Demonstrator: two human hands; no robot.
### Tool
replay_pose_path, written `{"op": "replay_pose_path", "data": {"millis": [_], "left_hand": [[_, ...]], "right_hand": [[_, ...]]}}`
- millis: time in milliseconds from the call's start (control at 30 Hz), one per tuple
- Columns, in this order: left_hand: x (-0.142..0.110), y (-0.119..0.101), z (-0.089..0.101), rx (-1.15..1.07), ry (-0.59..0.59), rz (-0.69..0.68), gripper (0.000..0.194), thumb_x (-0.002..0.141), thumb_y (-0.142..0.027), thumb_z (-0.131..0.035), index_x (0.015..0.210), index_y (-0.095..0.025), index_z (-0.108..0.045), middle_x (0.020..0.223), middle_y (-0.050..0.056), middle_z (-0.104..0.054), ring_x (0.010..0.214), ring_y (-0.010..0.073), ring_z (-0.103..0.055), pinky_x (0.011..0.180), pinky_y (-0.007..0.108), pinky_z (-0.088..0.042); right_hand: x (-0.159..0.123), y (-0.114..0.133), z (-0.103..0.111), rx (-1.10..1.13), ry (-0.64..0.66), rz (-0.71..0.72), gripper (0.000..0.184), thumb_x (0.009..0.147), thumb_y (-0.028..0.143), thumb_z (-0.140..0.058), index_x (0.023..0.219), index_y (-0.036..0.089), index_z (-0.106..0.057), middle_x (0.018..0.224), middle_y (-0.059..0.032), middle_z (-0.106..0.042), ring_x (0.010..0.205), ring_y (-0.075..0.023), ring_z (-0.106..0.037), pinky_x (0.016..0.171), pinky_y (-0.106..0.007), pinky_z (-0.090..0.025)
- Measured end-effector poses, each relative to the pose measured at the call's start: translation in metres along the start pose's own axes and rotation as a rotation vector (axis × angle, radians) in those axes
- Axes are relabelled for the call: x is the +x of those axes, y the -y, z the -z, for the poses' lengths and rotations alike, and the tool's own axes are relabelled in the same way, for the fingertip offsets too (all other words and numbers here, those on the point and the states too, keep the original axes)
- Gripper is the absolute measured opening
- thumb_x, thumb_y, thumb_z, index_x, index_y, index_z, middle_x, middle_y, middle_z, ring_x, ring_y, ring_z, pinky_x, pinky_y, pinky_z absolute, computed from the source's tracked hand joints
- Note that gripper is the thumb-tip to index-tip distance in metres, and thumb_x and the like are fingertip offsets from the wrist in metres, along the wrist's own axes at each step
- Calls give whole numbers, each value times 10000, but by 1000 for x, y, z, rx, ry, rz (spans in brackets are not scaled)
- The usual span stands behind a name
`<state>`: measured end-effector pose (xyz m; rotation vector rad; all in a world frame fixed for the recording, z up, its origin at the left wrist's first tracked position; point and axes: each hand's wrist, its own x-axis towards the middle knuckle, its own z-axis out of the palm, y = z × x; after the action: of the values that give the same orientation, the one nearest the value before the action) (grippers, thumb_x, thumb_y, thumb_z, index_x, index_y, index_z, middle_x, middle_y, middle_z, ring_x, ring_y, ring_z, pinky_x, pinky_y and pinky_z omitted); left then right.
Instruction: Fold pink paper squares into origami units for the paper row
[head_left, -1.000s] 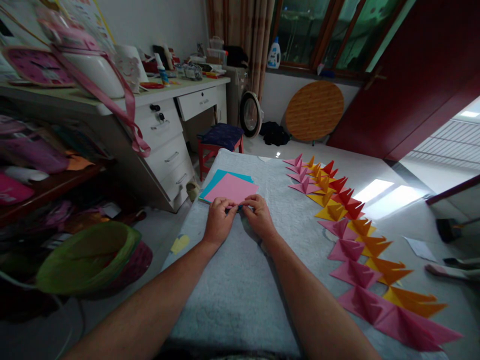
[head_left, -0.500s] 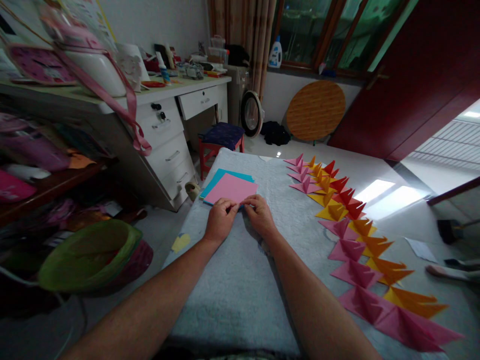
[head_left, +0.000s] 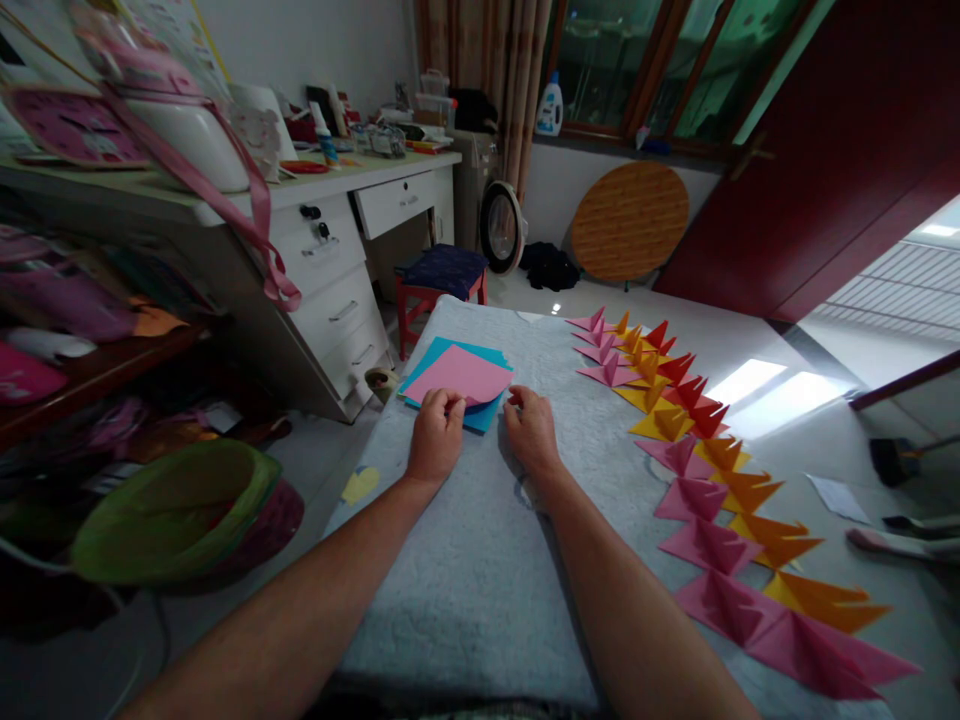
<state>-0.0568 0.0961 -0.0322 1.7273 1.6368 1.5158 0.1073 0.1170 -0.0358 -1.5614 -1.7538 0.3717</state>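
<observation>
Pinching pink sheet [head_left: 466,374] w/ L grip [head_left: 436,432], edge now curled, R grip [head_left: 533,430] moved right, can't tell its hold

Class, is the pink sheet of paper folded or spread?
Spread, but not flat: the pink sheet shows no crease, and its near edge bows up where the left hand holds it, baring blue paper beneath.

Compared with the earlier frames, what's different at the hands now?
The hands have parted: the right hand moved rightward, the left hand slightly left, pinching the pink sheet. Its near edge now curves up, baring blue paper beneath. The folded paper figures stayed put.
</observation>
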Motion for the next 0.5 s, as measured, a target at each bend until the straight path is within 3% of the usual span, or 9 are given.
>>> {"op": "replay_pose_path", "data": {"millis": [200, 333, 500], "left_hand": [[-2, -7, 4, -131, -104, 71, 110, 964, -283, -438, 946, -214, -522, 911, 38, -589, 815, 180, -606, 790, 304, -504], [-10, -21, 8, -211, -59, 43, 109, 977, -289, -437, 988, -217, -518, 896, 29, -595, 830, 176, -611, 777, 281, -499], [-21, -33, 11, -258, 2, -22, 117, 985, -284, -443, 996, -207, -531, 912, 31, -616, 896, 181, -619, 840, 290, -489]], "right_hand": [[-7, 14, 1, -132, 108, 26, 247, 899, 250, -536, 1044, 189, -726, 1046, -128, -716, 1001, -280, -584, 916, -410, -394], [-9, 17, -3, -141, 94, 57, 307, 892, 232, -564, 1160, 173, -701, 1212, -150, -692, 1163, -330, -552, 988, -469, -386], [-10, 16, -10, 21, 197, 216, 301, 925, 334, -594, 1198, 245, -684, 1257, -72, -696, 1261, -288, -544, 1130, -478, -337]]}}
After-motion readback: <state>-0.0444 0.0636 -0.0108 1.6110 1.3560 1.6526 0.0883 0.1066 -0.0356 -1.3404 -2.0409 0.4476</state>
